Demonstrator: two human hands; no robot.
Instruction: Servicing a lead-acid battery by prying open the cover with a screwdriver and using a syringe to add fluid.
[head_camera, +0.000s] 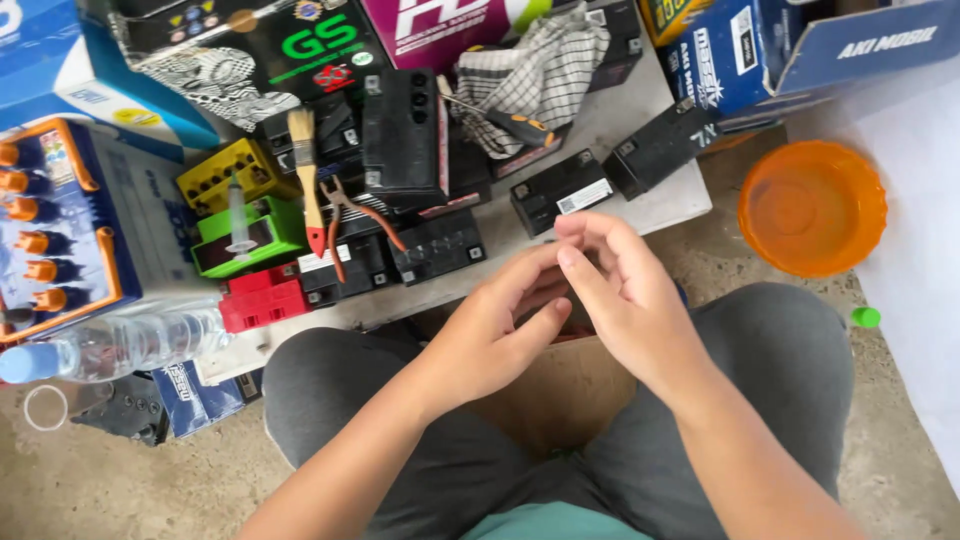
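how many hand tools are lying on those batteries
3: a paintbrush on the left, red-handled pliers right beside it, and a screwdriver on the checked cloth. More may be hidden underneath.

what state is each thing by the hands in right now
left hand: fingers curled, touching the right hand, nothing visible in it
right hand: fingertips pinched together, contents hidden
clear plastic water bottle: lying on its side, blue cap on
orange round plastic bowl: upright, empty
red-handled pliers: lying flat, handles spread

A paintbrush (305, 170) and pliers (345, 215) lay on black batteries (405, 135) at ten o'clock; an orange bowl (812, 207) sat at two, a water bottle (120, 345) at nine.
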